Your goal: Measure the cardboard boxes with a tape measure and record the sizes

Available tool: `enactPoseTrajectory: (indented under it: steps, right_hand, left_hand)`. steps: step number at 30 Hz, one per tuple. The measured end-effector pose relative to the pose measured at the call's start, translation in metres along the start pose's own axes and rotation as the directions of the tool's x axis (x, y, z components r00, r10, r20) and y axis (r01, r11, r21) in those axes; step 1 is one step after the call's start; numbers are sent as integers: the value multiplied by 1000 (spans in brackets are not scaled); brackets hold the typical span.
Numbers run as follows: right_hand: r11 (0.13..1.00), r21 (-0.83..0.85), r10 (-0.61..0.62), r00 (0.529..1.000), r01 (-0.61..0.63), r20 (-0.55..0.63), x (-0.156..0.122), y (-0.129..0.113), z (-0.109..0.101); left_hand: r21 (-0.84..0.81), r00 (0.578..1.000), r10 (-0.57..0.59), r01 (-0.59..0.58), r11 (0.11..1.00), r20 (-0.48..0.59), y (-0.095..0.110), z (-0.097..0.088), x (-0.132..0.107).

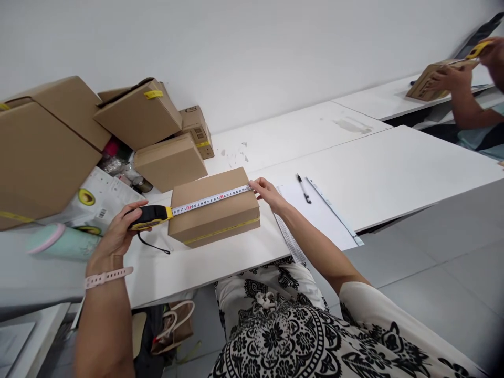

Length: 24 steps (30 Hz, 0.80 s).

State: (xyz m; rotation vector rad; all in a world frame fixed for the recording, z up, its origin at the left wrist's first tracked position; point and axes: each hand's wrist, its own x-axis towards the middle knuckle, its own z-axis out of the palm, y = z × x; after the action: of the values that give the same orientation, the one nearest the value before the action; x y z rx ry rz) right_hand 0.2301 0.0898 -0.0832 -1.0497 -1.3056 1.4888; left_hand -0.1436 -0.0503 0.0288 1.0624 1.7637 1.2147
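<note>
A closed cardboard box (214, 226) with yellow tape along its near side rests on the white table (189, 268). My left hand (124, 228) grips the black and yellow case of a tape measure (151, 216) just past the box's left end; a black wrist strap hangs from it. The white blade (208, 200) runs lengthwise across the top of the box. At the right end, my right hand (268, 193) pinches the blade's tip against the box edge.
Several cardboard boxes (137, 115) are stacked at the back left, near a mint bottle (65, 241) and an avocado-print bag (98, 197). Paper sheets (315, 215) and a pen (303, 188) lie on the right. Far right, another person's hands (452, 79) hold a box and a yellow tape measure.
</note>
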Motion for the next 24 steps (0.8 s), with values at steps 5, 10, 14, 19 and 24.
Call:
enactPoseTrajectory:
  steps: [5,10,14,19,24]
  right_hand:
    - [997,47,-65,997,63,37,5,5,2]
    - [970,-15,-240,963,244,121,10,8,5]
    - [957,-46,-270,940,285,211,11,6,12]
    - [962,-58,-249,947,265,204,9,4,20]
    - [960,-85,-249,950,268,188,10,5,23]
  left_hand:
    - [17,1000,-3,2,1000,23,0,-5,4]
    - [12,1000,10,-11,1000,26,-2,-14,11]
    - [10,998,52,-52,999,29,-2,-29,18]
    - [-8,999,23,-22,1000,46,-9,-46,26]
    - [-17,1000,-16,16,1000,26,-22,-54,28]
